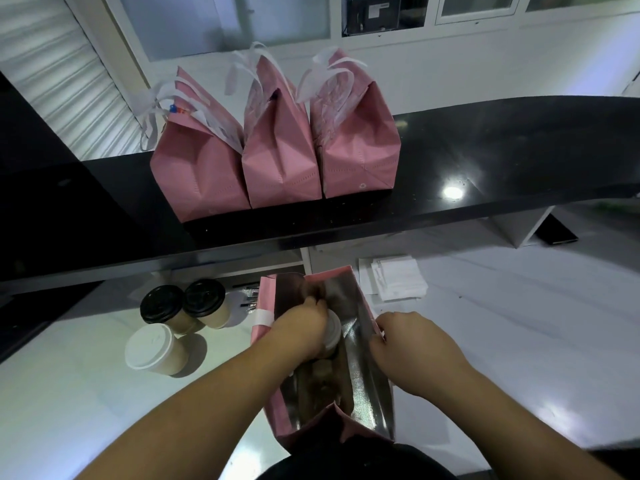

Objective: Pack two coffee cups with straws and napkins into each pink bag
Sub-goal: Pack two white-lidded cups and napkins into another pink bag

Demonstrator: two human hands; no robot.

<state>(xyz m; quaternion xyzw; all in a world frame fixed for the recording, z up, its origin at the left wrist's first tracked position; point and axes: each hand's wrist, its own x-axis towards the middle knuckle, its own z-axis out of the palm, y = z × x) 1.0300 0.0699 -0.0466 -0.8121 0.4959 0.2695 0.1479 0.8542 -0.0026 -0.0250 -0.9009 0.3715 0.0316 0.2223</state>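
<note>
An open pink bag (367, 403) with a silver lining stands on the white counter just in front of me. My left hand (301, 330) reaches into its mouth and grips a white-lidded coffee cup (333, 332) from above. My right hand (405, 344) pinches the bag's right rim and holds it open. Left of the bag stand three more cups: two with black lids (161, 304) (204, 297) and one with a white lid (149, 346). A stack of white napkins (398, 277) lies behind the bag to the right. Dark straws (251, 299) lie beside the bag's left edge.
Three closed pink bags (199, 174) (280, 161) (356, 147) with white handles stand in a row on the raised black ledge (485, 161) behind the counter. A dark flat object (561, 233) lies at the far right under the ledge.
</note>
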